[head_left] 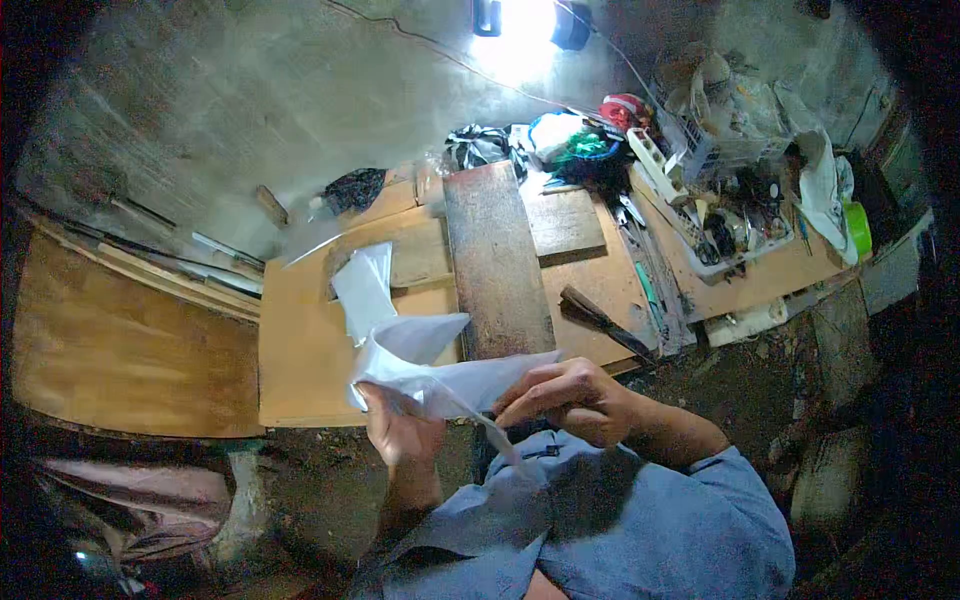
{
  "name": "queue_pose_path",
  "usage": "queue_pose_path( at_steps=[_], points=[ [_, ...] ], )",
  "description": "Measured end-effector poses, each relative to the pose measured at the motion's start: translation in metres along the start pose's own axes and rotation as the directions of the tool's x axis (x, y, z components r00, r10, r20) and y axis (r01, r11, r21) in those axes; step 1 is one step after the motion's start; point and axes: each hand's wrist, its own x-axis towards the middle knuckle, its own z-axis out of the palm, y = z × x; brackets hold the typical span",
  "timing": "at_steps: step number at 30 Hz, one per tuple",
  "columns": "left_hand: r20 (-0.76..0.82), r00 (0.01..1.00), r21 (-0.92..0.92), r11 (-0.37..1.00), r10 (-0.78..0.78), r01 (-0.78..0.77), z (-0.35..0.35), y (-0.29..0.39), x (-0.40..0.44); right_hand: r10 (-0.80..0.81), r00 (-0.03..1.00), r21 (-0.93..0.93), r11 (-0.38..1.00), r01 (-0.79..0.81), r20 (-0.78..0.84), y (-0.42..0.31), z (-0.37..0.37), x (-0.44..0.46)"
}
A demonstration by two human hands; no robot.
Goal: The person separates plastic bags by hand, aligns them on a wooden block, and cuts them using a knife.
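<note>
Thin white sheets [430,385] curl up in front of my chest above the table's near edge; paper or plastic, I cannot tell. My left hand [405,425] grips them from below at their left end, with the thumb and part of the fingers behind the material. At the right end my right hand [572,402] has its fingers bent and pressed together on the sheets' edge. Just beyond my left hand, a small white stack [366,290] of similar sheets lies on the table, partly on a wooden board [422,250].
A long dark plank [498,260] runs across the wooden table [300,360]. Right of it are a smaller wood block [565,222] and a dark brush-like tool [600,322]. Farther right stands a cluttered white basket [740,262]. A bright lamp [525,30] shines above.
</note>
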Motion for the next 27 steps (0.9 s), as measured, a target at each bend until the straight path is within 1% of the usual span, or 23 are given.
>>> queue_pose_path(
  at_steps=[1,2,3,4,5,7,8,10,14,16,17,19,20,22,23,25,26,27],
  points=[
    [0.039,0.999,-0.007,1.000,0.009,-0.008,0.002,0.001,0.001,-0.014,1.000,-0.060,0.998,0.013,-0.012,0.000,0.002,0.000],
    [0.038,0.999,-0.008,1.000,0.010,-0.009,0.004,0.001,0.000,-0.014,1.000,-0.060,0.998,0.013,-0.011,0.003,0.003,0.000],
    [0.054,0.998,-0.050,0.999,0.012,-0.009,0.009,0.002,-0.002,-0.058,0.994,-0.280,0.960,0.030,-0.092,0.007,0.004,-0.001],
    [0.070,0.997,-0.093,0.996,0.015,-0.008,0.011,0.003,-0.003,-0.119,0.980,-0.486,0.873,0.026,-0.162,0.009,0.006,-0.002],
    [0.070,0.997,-0.093,0.996,0.015,-0.008,0.012,0.003,-0.003,-0.119,0.980,-0.487,0.873,0.026,-0.161,0.007,0.009,-0.002],
    [0.089,0.996,-0.020,1.000,0.015,-0.013,0.011,0.003,-0.004,-0.134,0.918,-0.515,0.853,-0.085,-0.374,0.001,0.019,0.003],
    [0.089,0.996,-0.020,1.000,0.016,-0.014,0.008,0.002,-0.003,-0.134,0.918,-0.515,0.853,-0.085,-0.373,-0.002,0.020,0.005],
    [0.100,0.995,-0.066,0.998,-0.008,0.014,0.002,0.001,-0.002,-0.190,0.906,-0.625,0.775,-0.098,-0.378,-0.005,0.020,0.009],
    [0.099,0.995,-0.089,0.996,-0.009,0.018,0.003,0.000,-0.004,-0.200,0.913,-0.673,0.732,-0.101,-0.355,0.000,0.020,0.007],
    [0.023,0.999,-0.074,0.996,-0.044,0.045,0.001,-0.001,-0.005,-0.200,0.898,-0.670,0.731,-0.129,-0.391,-0.001,0.021,0.006],
    [0.022,0.999,-0.073,0.996,-0.045,0.046,0.001,-0.001,-0.007,-0.199,0.898,-0.669,0.731,-0.130,-0.392,0.000,0.020,0.006],
    [-0.129,0.991,-0.021,0.999,-0.038,0.035,0.003,-0.001,-0.010,-0.226,0.906,-0.700,0.707,-0.101,-0.359,0.001,0.017,0.007],
    [-0.129,0.991,-0.021,0.999,-0.037,0.035,0.002,-0.002,-0.009,-0.227,0.905,-0.700,0.707,-0.100,-0.359,0.000,0.016,0.008],
    [0.053,0.999,-0.040,0.999,0.012,-0.010,0.000,-0.004,-0.007,-0.235,0.908,-0.705,0.704,-0.088,-0.347,-0.001,0.015,0.009],
    [0.052,0.999,-0.040,0.999,0.012,-0.010,0.001,-0.004,-0.008,-0.234,0.908,-0.705,0.704,-0.088,-0.347,-0.001,0.014,0.009],
    [-0.069,0.998,0.010,1.000,0.011,-0.010,0.003,-0.003,-0.011,-0.281,0.902,-0.751,0.657,-0.068,-0.328,-0.005,0.007,0.013],
    [-0.153,0.988,0.066,0.997,-0.020,0.030,-0.011,-0.005,-0.012,-0.218,0.912,-0.688,0.721,-0.089,-0.347,-0.009,0.004,0.014],
    [-0.155,0.988,0.067,0.997,-0.021,0.032,-0.011,-0.007,-0.013,-0.216,0.912,-0.686,0.722,-0.091,-0.348,-0.017,0.001,0.016]
  ],
)
